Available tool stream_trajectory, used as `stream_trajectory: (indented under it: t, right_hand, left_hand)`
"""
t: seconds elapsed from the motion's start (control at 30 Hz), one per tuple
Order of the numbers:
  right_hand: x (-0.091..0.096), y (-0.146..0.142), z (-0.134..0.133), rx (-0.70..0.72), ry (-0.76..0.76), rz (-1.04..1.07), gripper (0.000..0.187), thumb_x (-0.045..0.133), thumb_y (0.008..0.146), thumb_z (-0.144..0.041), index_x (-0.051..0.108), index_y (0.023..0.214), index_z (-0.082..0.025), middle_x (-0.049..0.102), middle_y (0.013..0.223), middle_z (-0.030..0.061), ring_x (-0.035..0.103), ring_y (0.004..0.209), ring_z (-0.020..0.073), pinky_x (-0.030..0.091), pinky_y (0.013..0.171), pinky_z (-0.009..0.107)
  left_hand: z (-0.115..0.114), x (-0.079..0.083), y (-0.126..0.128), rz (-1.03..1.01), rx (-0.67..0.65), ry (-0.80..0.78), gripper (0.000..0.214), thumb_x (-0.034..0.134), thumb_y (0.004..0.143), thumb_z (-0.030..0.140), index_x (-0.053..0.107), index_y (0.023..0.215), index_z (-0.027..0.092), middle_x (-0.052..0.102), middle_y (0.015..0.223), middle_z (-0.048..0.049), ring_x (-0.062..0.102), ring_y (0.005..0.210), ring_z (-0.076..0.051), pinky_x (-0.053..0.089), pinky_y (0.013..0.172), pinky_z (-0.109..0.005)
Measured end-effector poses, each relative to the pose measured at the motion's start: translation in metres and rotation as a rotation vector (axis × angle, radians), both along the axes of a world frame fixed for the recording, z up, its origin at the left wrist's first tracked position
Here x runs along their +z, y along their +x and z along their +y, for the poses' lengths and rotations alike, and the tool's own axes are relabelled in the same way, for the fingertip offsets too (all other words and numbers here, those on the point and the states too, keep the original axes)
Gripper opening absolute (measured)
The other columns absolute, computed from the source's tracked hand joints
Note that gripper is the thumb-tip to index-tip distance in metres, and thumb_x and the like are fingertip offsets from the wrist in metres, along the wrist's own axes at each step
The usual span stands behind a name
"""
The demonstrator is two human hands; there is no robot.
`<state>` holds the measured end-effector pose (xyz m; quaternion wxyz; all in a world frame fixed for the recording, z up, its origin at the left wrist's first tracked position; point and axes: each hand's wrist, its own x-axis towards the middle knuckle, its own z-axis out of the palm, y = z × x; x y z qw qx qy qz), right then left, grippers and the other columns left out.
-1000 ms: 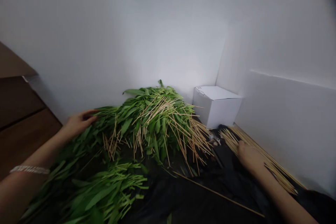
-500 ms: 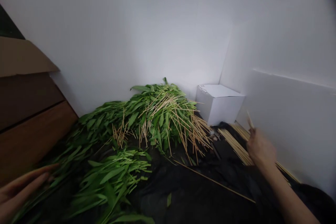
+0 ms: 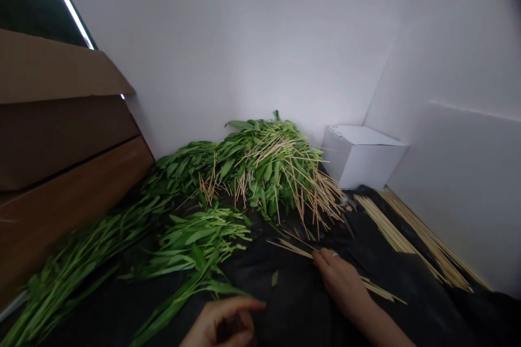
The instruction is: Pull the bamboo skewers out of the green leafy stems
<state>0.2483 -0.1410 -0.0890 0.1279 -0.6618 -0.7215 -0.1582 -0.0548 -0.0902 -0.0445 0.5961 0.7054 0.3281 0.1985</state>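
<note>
My right hand (image 3: 341,281) is closed over a small bunch of thin bamboo skewers (image 3: 293,248), low over the black sheet (image 3: 293,303). The skewers' ends stick out on both sides of the hand. A ring shows on one of its fingers. At the bottom of the view my left hand (image 3: 230,321) has its index finger stretched to the right and the others loosely bent, with nothing seen in it. Just above it lies a small bunch of long-leaved green stems (image 3: 199,244), their cut ends pointing right. One loose leaf (image 3: 275,278) rests between the hands.
Farther back is a big heap of leafy stems (image 3: 260,165) with many skewers in it. More greens (image 3: 77,260) lie at left beside a cardboard box (image 3: 57,124). A white box (image 3: 370,160) stands at back right, with bundles of skewers (image 3: 423,238) along the wall.
My right hand has moved left and down from the skewers by the wall, bringing a bunch onto the black sheet. My left hand has come from far left to the bottom middle.
</note>
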Motion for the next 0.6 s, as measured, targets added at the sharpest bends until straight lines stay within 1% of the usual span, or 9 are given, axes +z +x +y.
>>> stream_trajectory:
  t: [0.07, 0.13, 0.2, 0.27, 0.37, 0.4, 0.47, 0.53, 0.6]
  right_hand:
    - [0.007, 0.002, -0.001, 0.031, 0.005, 0.155, 0.018, 0.045, 0.091, -0.019, 0.063, 0.089, -0.020, 0.063, 0.082, 0.0057, 0.059, 0.078, 0.0198, 0.044, 0.071, 0.031]
    - [0.022, -0.005, -0.003, 0.065, 0.009, 0.471, 0.024, 0.043, 0.093, -0.032, 0.064, 0.095, -0.021, 0.065, 0.096, 0.0084, 0.058, 0.094, 0.0227, 0.042, 0.085, 0.036]
    - [0.042, -0.026, -0.004, 0.089, -0.030, 0.962, 0.037, 0.038, 0.094, -0.046, 0.064, 0.105, -0.021, 0.063, 0.111, 0.0098, 0.056, 0.106, 0.0234, 0.040, 0.094, 0.039]
    - [0.063, -0.056, -0.006, 0.160, -0.141, 1.553, 0.055, 0.023, 0.094, -0.057, 0.060, 0.115, -0.022, 0.062, 0.118, 0.0104, 0.057, 0.109, 0.0233, 0.044, 0.091, 0.040]
    - [0.089, -0.102, -0.012, 0.307, -0.222, 2.118, 0.066, 0.019, 0.089, -0.068, 0.055, 0.124, -0.025, 0.059, 0.126, 0.0084, 0.055, 0.114, 0.0233, 0.043, 0.094, 0.042]
    - [0.093, -0.111, -0.015, 0.354, -0.225, 2.172, 0.065, 0.020, 0.088, -0.069, 0.053, 0.126, -0.027, 0.060, 0.125, 0.0070, 0.055, 0.114, 0.0223, 0.041, 0.097, 0.041]
    - [0.097, -0.115, -0.021, 0.428, -0.357, 2.025, 0.070, 0.014, 0.088, -0.069, 0.056, 0.123, -0.026, 0.063, 0.120, 0.0075, 0.057, 0.111, 0.0221, 0.041, 0.097, 0.042]
    - [0.091, -0.099, -0.020, 0.369, -0.380, 1.562, 0.056, 0.023, 0.094, -0.058, 0.062, 0.115, -0.025, 0.065, 0.116, 0.0071, 0.058, 0.108, 0.0201, 0.042, 0.094, 0.037]
    - [0.080, -0.071, -0.009, 0.207, -0.251, 0.979, 0.037, 0.039, 0.094, -0.044, 0.067, 0.102, -0.021, 0.067, 0.106, 0.0073, 0.057, 0.103, 0.0191, 0.041, 0.092, 0.033]
  left_hand:
    - [-0.003, 0.003, 0.009, -0.052, 0.023, -0.052, 0.033, 0.069, 0.069, 0.047, 0.069, 0.102, 0.042, 0.068, 0.070, -0.0005, 0.063, 0.061, -0.020, 0.052, 0.060, -0.032]
    - [-0.004, 0.014, 0.023, -0.146, 0.064, -0.117, 0.033, 0.071, 0.069, 0.043, 0.070, 0.102, 0.038, 0.068, 0.072, -0.0012, 0.063, 0.063, -0.019, 0.052, 0.060, -0.031]
    - [-0.006, 0.030, 0.045, -0.250, 0.102, -0.154, 0.032, 0.070, 0.073, 0.037, 0.069, 0.104, 0.032, 0.069, 0.076, -0.0019, 0.064, 0.067, -0.017, 0.052, 0.064, -0.028]
    - [-0.008, 0.045, 0.070, -0.357, 0.094, -0.154, 0.034, 0.069, 0.075, 0.033, 0.067, 0.109, 0.029, 0.069, 0.083, -0.0033, 0.064, 0.071, -0.017, 0.053, 0.067, -0.028]
    - [-0.015, 0.051, 0.088, -0.353, 0.148, 0.049, 0.035, 0.069, 0.075, 0.031, 0.067, 0.109, 0.032, 0.069, 0.103, -0.0049, 0.064, 0.086, -0.020, 0.053, 0.081, -0.032]
    - [-0.018, 0.049, 0.083, -0.290, 0.197, 0.163, 0.035, 0.070, 0.074, 0.030, 0.068, 0.108, 0.034, 0.068, 0.105, -0.0045, 0.064, 0.093, -0.021, 0.052, 0.086, -0.033]
    - [-0.022, 0.041, 0.054, -0.083, 0.216, 0.324, 0.035, 0.070, 0.073, 0.032, 0.069, 0.106, 0.039, 0.070, 0.102, -0.0033, 0.065, 0.093, -0.024, 0.053, 0.086, -0.034]
    - [-0.025, 0.032, 0.008, 0.097, 0.146, 0.327, 0.030, 0.068, 0.073, 0.037, 0.070, 0.102, 0.044, 0.073, 0.085, 0.0004, 0.068, 0.073, -0.022, 0.057, 0.070, -0.030]
    - [-0.030, 0.025, -0.041, 0.153, 0.168, 0.318, 0.023, 0.065, 0.075, 0.040, 0.072, 0.096, 0.045, 0.074, 0.074, 0.0018, 0.068, 0.061, -0.022, 0.058, 0.058, -0.029]
